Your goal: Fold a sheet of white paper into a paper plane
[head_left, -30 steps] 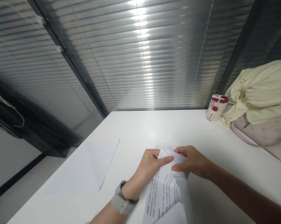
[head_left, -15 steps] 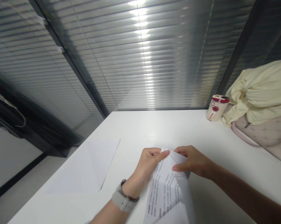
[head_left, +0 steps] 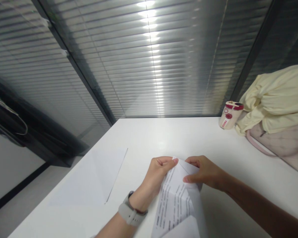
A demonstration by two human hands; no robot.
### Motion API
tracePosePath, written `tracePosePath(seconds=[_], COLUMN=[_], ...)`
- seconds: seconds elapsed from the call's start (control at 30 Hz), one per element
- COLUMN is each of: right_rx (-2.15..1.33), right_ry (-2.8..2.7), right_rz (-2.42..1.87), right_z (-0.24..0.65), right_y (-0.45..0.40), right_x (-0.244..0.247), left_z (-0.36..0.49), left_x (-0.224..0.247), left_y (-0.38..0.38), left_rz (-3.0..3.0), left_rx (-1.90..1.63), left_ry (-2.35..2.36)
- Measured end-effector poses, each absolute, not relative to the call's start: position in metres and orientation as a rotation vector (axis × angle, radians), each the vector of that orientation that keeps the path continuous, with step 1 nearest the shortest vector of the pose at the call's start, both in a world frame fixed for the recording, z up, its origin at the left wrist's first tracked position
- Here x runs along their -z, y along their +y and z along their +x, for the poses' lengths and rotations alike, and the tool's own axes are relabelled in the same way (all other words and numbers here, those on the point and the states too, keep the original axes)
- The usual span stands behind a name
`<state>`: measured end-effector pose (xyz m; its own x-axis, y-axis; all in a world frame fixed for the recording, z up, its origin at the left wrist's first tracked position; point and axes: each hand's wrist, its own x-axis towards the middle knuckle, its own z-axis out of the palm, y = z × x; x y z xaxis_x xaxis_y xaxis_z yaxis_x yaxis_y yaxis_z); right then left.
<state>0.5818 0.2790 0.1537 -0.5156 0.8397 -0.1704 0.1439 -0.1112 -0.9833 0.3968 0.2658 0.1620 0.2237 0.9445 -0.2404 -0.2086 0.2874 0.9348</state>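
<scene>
A folded sheet of printed white paper (head_left: 175,201) is held above the table, its narrow folded end pointing away from me and its near end cut off by the frame's bottom. My left hand (head_left: 161,170) pinches the top left corner, thumb on top and fingers behind. My right hand (head_left: 204,172) grips the right edge near the top, its thumb on the front face and its fingers behind. A grey watch band (head_left: 131,211) is round my left wrist.
White sheets (head_left: 89,177) lie on the left of the white table (head_left: 164,132). At the back right stand a cream and red cup-shaped case (head_left: 229,117), a pale yellow cloth (head_left: 282,96) and a pink bag (head_left: 287,142). Blinds rise behind the table.
My left thumb has slid slightly left and down along the paper's top corner. My right hand keeps its grip almost unmoved.
</scene>
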Motion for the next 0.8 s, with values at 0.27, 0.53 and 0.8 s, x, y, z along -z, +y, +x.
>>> tracePosePath(seconds=[0.27, 0.53, 0.8], right_rx=[-1.682, -1.705, -1.702], right_ry=[-1.620, -1.600, -1.629], right_rz=[-1.073, -1.066, -1.066], right_z=[0.5808, 0.5813, 0.5826], right_y=[0.2786, 0.2778, 0.2791], right_x=[-0.1536, -0.1534, -0.1526], left_z=[0.3982, 0.3965, 0.4000], left_x=[-0.1583, -0.1579, -0.1618], left_y=[0.2654, 0.2650, 0.2628], left_rz=[0.954, 0.983, 0.936], left_rx=[-1.019, -1.001, -1.022], left_ry=[1.061, 1.036, 1.040])
